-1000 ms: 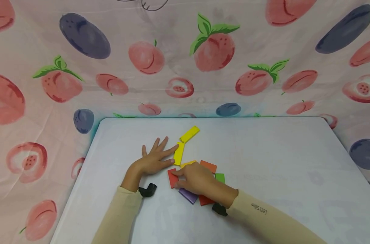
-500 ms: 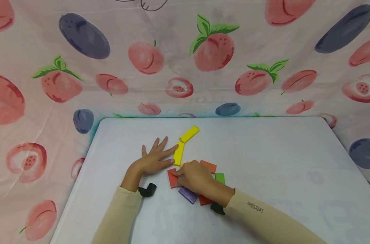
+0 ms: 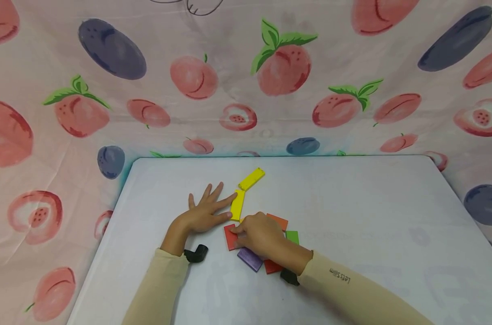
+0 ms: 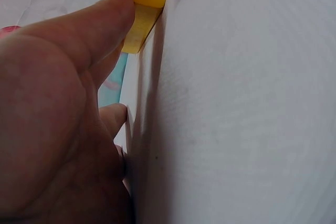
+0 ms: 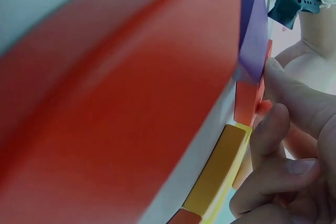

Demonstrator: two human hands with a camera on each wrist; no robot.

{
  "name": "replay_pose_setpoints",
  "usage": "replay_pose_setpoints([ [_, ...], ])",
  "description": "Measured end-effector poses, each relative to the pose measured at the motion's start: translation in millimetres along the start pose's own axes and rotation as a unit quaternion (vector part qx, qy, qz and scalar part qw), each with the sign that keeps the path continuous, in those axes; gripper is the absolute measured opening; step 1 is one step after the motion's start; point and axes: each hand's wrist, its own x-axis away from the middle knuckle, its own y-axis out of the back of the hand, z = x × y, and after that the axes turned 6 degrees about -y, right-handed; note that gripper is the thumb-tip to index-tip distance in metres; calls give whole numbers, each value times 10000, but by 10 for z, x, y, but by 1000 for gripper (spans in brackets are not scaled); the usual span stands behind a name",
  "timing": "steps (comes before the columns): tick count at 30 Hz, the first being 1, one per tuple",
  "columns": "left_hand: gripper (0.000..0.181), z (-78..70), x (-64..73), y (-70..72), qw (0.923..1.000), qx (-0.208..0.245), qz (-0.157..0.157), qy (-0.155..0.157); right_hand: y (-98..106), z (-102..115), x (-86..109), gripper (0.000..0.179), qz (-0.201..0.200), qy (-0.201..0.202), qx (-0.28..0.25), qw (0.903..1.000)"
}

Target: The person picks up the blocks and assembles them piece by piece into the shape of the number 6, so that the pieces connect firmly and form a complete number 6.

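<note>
My left hand (image 3: pixel 203 215) lies with spread fingers on the white tabletop, its thumb and index fingertip against a long yellow block (image 3: pixel 238 205). With curled fingers my right hand (image 3: pixel 262 235) pinches a flat red block (image 3: pixel 229 240) between index finger and thumb; the thumb (image 5: pixel 278 72) shows at that block in the right wrist view. Flat blocks form a ring under this hand: a purple block (image 3: pixel 250 260), another red block (image 3: pixel 272 266), a green block (image 3: pixel 292 236), an orange block (image 3: pixel 277 221) and an amber block (image 5: pixel 215 169), mostly hidden in the head view.
A second long yellow block (image 3: pixel 251 178) lies slantwise beyond the first, their ends meeting. The white table (image 3: pixel 371 203) ends at a fruit-printed cloth (image 3: pixel 237 72) hanging behind it. A black wrist mount (image 3: pixel 196 253) sits at the left sleeve.
The pinched red block has shifted very slightly, its near end now closer to the purple block. My right wrist has moved a little to the left; the left hand stays put.
</note>
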Motion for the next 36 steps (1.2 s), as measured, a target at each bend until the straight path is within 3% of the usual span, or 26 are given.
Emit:
replay_pose_setpoints([
  [8,63,-4,-1,0,10000,-23,-19,5,20,-31,-15,43,69,-87,24,9999],
  [17,63,-2,-1,5,10000,39,-11,10,19,-57,-35,36,-194,-139,114,9997],
  [36,63,15,-12,-11,10000,19,-20,23,62,-75,-62,37,-132,-399,-79,9991],
])
